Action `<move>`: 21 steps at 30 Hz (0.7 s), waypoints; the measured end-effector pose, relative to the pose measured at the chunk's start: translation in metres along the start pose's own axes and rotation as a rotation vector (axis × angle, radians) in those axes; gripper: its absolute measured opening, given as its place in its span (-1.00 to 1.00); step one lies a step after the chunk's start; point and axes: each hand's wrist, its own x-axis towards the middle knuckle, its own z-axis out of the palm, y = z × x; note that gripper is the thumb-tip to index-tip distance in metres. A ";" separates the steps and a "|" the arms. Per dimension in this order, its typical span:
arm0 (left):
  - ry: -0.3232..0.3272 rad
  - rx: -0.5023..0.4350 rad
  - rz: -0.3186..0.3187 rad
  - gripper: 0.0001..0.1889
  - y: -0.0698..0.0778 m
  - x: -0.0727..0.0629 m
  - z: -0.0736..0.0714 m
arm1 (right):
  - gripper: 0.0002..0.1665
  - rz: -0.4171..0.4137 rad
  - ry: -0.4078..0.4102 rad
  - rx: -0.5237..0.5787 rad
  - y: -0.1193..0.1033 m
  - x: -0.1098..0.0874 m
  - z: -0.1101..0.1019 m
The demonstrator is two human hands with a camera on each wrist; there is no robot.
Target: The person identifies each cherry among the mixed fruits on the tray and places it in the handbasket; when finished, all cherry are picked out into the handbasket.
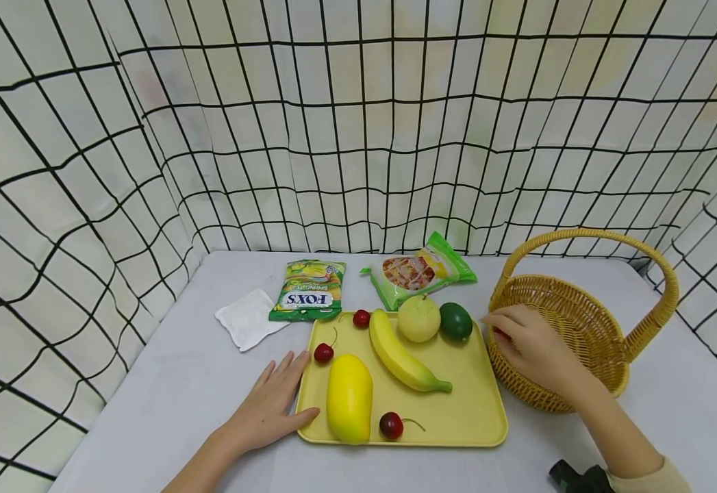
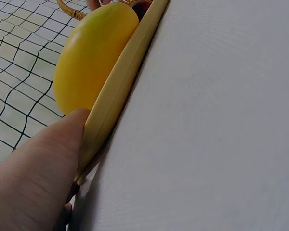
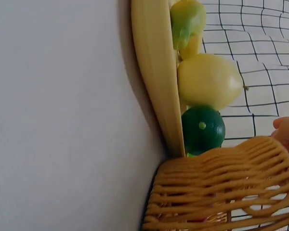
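Note:
My left hand [image 1: 272,404] lies at the left edge of a yellow tray [image 1: 457,424], fingers spread, the thumb touching its rim beside a yellow mango [image 1: 349,397]. The tray also bears a banana [image 1: 401,356], a round pale yellow pear [image 1: 419,318], a dark green lime-like fruit [image 1: 456,322] and three cherries [image 1: 391,426]. On the right, my right hand [image 1: 533,346] hovers over the near left rim of a wicker basket [image 1: 586,322], fingers loosely bent. I see nothing held in it, though its palm is hidden. Something reddish shows faintly through the basket's weave in the right wrist view.
Behind the tray lie a green FOX'S candy bag [image 1: 310,291] and a green snack bag [image 1: 416,274]. A white cloth or tissue [image 1: 248,318] is at the left. A black device [image 1: 580,477] sits near the right forearm. Black-grid netting [image 1: 364,137] surrounds the table.

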 end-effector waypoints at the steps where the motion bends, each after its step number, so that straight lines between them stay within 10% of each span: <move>1: -0.001 0.001 -0.001 -0.06 0.000 0.000 0.000 | -0.71 -0.010 0.006 0.006 -0.002 0.001 0.000; 21: -0.010 -0.001 -0.006 -0.05 0.002 -0.001 -0.003 | -0.61 -0.150 -0.006 0.090 -0.044 0.015 0.016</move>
